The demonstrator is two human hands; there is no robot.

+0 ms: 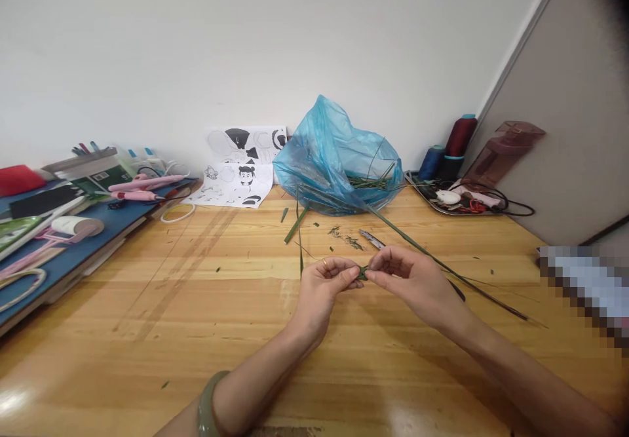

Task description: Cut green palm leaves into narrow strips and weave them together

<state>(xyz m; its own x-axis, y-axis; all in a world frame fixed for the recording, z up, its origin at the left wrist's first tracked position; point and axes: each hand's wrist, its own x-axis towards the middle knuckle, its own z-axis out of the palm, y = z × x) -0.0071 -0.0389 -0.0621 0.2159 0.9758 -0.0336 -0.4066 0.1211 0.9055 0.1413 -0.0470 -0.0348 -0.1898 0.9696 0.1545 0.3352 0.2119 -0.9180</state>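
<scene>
Just above the wooden table, my left hand [324, 293] pinches a small piece of green leaf [362, 272], maybe folded or woven, between thumb and fingers. From the other side, my right hand [407, 280] grips the same piece with thumb and forefinger. Most of it is hidden by my fingertips. Beyond my right hand lies a craft knife [372, 239], partly covered by that hand. Small leaf scraps [346, 237] are scattered near its blade. Long green leaf strips [396, 228] reach from a blue plastic bag [324, 155] toward the right.
Printed drawing sheets [246, 175] stand and lie against the wall. At right is a tray [457, 204] of small items beside thread spools [462, 135] and a pink bottle [511, 152]. On the left, a blue mat [113, 224] carries pink glue guns [142, 188]. A tape ring [177, 212] lies nearby.
</scene>
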